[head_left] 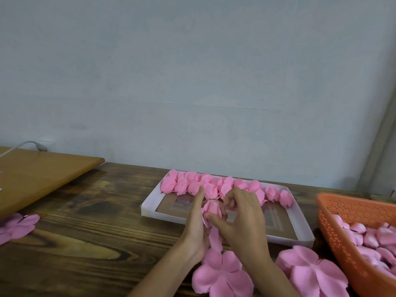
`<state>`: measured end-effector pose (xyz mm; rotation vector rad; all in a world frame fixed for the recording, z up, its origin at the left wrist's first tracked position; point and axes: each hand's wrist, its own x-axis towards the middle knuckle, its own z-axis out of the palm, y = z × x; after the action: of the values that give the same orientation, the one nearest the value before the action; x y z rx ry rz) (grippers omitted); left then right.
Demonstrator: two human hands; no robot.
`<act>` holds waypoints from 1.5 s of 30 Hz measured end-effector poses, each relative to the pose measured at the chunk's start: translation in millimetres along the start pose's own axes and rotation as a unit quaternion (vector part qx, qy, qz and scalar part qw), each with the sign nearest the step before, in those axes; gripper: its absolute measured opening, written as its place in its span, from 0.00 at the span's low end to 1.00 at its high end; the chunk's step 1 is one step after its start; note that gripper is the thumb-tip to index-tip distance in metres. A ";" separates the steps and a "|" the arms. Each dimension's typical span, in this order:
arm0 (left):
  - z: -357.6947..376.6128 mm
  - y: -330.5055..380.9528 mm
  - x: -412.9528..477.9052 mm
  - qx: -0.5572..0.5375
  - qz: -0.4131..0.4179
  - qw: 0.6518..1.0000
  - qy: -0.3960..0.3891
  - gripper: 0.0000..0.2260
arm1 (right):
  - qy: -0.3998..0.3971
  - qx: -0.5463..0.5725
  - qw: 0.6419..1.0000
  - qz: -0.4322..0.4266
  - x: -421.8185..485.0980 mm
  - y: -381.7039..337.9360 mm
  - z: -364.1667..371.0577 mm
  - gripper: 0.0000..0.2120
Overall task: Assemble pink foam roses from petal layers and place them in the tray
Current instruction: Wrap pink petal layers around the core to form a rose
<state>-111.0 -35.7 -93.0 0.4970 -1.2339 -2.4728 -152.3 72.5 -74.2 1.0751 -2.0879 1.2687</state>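
Both hands hold one pink foam rose (pixel 212 209) above the near edge of the white tray (pixel 150 207). My left hand (pixel 196 224) cups its left side, index finger stretched up. My right hand (pixel 242 219) pinches its right side with thumb and fingers. A loose petal (pixel 215 237) hangs from the rose's base. Along the tray's far side lie several finished pink roses (pixel 214 185). Flat pink petal layers lie on the table in front of me, one (pixel 221 277) under my wrists and a stack (pixel 312 273) to the right.
An orange perforated basket (pixel 342 224) at the right holds several pink rose buds. More pink petal layers (pixel 17 227) lie at the left edge. A light wooden board (pixel 42 174) with a white cable rests at the far left. A pale wall stands behind the table.
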 end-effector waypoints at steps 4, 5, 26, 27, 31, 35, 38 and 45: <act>-1.6 2.5 0.0 -0.021 0.022 1.000 0.003 0.27 | -0.012 0.026 1.000 0.001 -2.7 -2.1 1.6 0.14; -3.7 4.5 -0.2 -0.046 0.026 0.999 0.000 0.27 | -0.019 0.044 0.999 0.009 -2.9 -2.7 1.2 0.14; -13.1 15.6 6.1 -0.175 0.078 0.980 0.050 0.28 | -0.182 0.144 0.950 0.207 -8.4 -11.1 3.3 0.10; -12.7 14.9 6.1 -0.168 0.086 0.980 0.057 0.28 | -0.179 0.162 0.948 0.206 -9.7 -12.8 5.0 0.10; -11.7 13.7 6.9 -0.147 0.096 0.982 0.071 0.27 | -0.153 0.223 0.942 0.197 -15.1 -19.5 11.7 0.09; -12.3 12.5 4.5 -0.129 0.087 0.987 0.048 0.28 | -0.127 0.261 0.937 0.194 -16.7 -23.0 13.9 0.09; -10.1 13.8 2.5 -0.140 0.072 0.987 0.042 0.28 | -0.129 0.286 0.931 0.187 -16.9 -24.0 13.6 0.11; -11.3 19.2 -4.1 -0.143 0.049 0.987 0.049 0.30 | -0.140 0.313 0.926 0.155 -19.8 -21.3 18.1 0.14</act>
<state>-99.7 -52.8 -83.1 0.4616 -0.8272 -2.4546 -123.4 58.3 -85.7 1.2722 -2.1683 2.1515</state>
